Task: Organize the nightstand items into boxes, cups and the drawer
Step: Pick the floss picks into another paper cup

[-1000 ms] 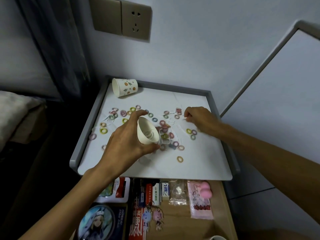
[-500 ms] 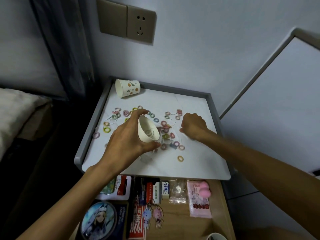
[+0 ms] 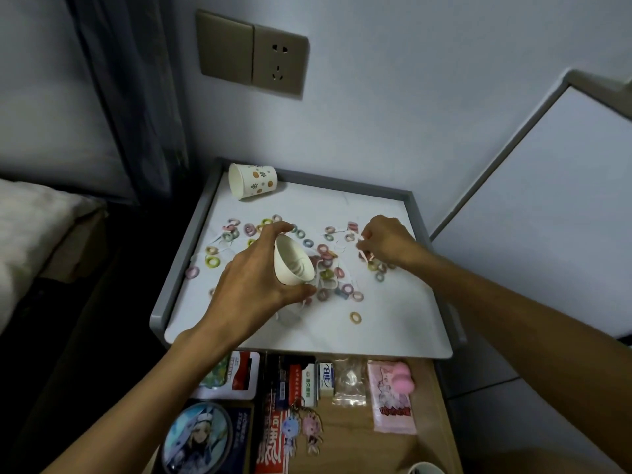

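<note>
Your left hand (image 3: 253, 289) has its grip clamped round the white cup (image 3: 292, 265), tipped mouth-right above the middle of the counter (image 3: 393, 323). Your right hand (image 3: 386, 242) curls into the small rings (image 3: 355, 317) at far right, near the raised grey rim (image 3: 184, 268). I cannot tell whether that grip has one pinched. A patterned cup (image 3: 254, 181) lies in the far left corner. The flat near edge overhangs the open drawer (image 3: 427, 405).
</note>
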Motion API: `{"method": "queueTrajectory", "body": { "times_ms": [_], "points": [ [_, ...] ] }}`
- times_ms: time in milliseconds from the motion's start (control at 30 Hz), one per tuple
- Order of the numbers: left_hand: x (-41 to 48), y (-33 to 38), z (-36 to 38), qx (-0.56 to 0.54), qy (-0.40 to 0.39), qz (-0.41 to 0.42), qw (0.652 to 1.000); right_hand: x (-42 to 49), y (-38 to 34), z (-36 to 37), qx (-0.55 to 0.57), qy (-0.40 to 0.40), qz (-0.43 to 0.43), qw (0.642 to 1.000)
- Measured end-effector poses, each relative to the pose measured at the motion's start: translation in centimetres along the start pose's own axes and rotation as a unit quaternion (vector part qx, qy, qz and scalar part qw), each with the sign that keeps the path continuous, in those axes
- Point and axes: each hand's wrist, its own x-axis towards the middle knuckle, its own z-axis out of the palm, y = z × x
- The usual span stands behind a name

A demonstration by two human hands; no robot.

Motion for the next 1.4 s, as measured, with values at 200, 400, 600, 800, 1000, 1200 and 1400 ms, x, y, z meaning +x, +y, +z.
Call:
{"method": "queueTrajectory", "body": {
  "times_ms": [200, 400, 600, 800, 1000, 1200, 1400],
  "points": [
    [0.0, 0.0, 0.4, 0.006, -0.005, 0.0, 1.0, -3.9, -2.1, -4.9, 0.282, -0.117, -0.126, 0.944],
    [0.0, 0.1, 0.5, -0.011, -0.01, 0.002, 1.0, -6.7, -6.5, -6.5, 0.054, -0.219, -0.328, 0.917],
    [0.1, 0.3, 0.7, -0.032, -0.015, 0.014, 0.999, -6.6, -8.5, -5.0, 0.007, -0.177, -0.35, 0.92],
    [0.2, 0.2, 0.6, -0.038, -0.004, 0.017, 0.999, -6.9, -7.7, -4.5, 0.129, -0.158, -0.312, 0.928],
    [0.3, 0.2, 0.7, -0.049, 0.002, 0.009, 0.999, -7.1, -7.4, -3.5, 0.195, -0.093, -0.282, 0.935],
    [0.4, 0.2, 0.9, -0.057, 0.003, 0.005, 0.998, -7.2, -6.7, -1.3, 0.165, -0.011, -0.331, 0.929],
    [0.4, -0.2, 0.9, -0.03, -0.008, -0.009, 0.999, -6.6, -4.8, -1.2, 0.321, -0.08, -0.295, 0.896]
  ]
}}
